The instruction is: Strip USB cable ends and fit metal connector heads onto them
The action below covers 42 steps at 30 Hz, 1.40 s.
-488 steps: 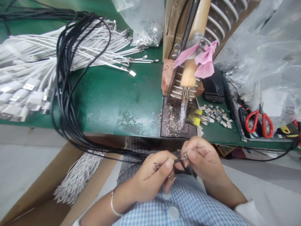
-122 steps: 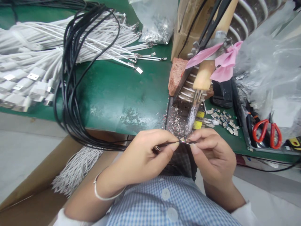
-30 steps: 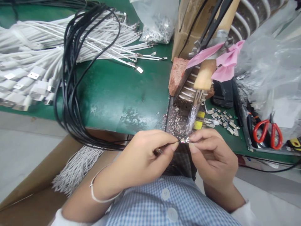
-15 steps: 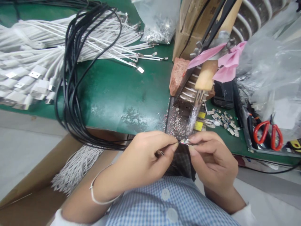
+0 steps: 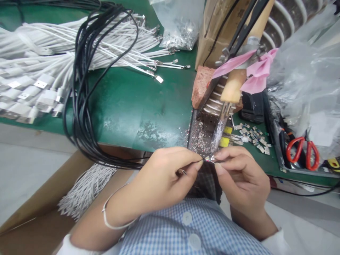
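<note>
My left hand [image 5: 170,173] is closed, pinching the end of a black cable [image 5: 143,158] between thumb and forefinger. A small metal-tipped end [image 5: 182,172] pokes out from its curled fingers. Tiny coloured wires show at the fingertips, meeting a small metal connector [image 5: 211,158]. My right hand [image 5: 241,177] pinches that connector, mostly hidden by the fingers. Just above it is the tip of a soldering iron [image 5: 219,131], with a wooden collar [image 5: 233,86], fixed pointing down. The black cable runs left into a looped bundle [image 5: 82,78].
White USB cables [image 5: 42,81] lie on the green bench [image 5: 127,106]. A brick [image 5: 202,85] props the iron stand. Small connector boards [image 5: 255,136] are scattered to its right, near red-handled pliers [image 5: 302,152]. Below left, a cardboard box [image 5: 45,191] holds more white cables.
My right hand has shifted very slightly right, and the metal piece at the fingertips has turned a little. My left hand keeps its grip on the black cable.
</note>
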### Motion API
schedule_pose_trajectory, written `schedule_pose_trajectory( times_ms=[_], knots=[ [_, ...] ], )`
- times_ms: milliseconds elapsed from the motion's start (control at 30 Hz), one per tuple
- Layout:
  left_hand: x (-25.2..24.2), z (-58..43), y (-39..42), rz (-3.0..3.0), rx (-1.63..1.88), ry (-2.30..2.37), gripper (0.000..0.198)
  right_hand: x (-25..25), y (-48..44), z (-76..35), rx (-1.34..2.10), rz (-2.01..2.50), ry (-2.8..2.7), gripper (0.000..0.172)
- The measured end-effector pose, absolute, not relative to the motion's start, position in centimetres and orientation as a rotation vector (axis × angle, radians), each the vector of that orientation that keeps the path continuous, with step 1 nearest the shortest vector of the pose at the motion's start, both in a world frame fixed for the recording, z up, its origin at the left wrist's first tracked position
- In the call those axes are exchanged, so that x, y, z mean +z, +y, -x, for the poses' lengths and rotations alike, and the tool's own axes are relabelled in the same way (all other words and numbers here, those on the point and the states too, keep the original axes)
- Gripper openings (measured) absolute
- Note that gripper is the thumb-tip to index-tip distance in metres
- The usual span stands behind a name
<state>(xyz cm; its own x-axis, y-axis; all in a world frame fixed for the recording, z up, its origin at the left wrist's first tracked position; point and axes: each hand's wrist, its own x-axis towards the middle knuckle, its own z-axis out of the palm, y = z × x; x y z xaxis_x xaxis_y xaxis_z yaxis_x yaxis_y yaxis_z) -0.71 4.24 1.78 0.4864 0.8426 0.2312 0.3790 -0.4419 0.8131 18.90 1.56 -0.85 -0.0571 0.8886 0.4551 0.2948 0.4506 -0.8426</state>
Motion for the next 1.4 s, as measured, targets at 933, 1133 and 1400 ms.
schedule_pose_trajectory(
  times_ms=[933, 1133, 1400],
  knots=[
    [1.9, 0.74, 4.54, -2.04, 0.792, 1.007, 0.017, -0.92, 1.42, -18.7, 0.627, 1.084, -1.632, 0.022],
    [1.96, 0.82, 4.4, -2.044, 0.785, 1.007, 0.016, -0.91, 1.3, -18.74, 0.606, 1.096, -1.639, 0.021],
    [2.03, 0.66, 4.42, -2.044, 0.799, 1.004, 0.017, -0.83, 1.15, -18.81, 0.628, 1.084, -1.604, 0.022]
  ],
)
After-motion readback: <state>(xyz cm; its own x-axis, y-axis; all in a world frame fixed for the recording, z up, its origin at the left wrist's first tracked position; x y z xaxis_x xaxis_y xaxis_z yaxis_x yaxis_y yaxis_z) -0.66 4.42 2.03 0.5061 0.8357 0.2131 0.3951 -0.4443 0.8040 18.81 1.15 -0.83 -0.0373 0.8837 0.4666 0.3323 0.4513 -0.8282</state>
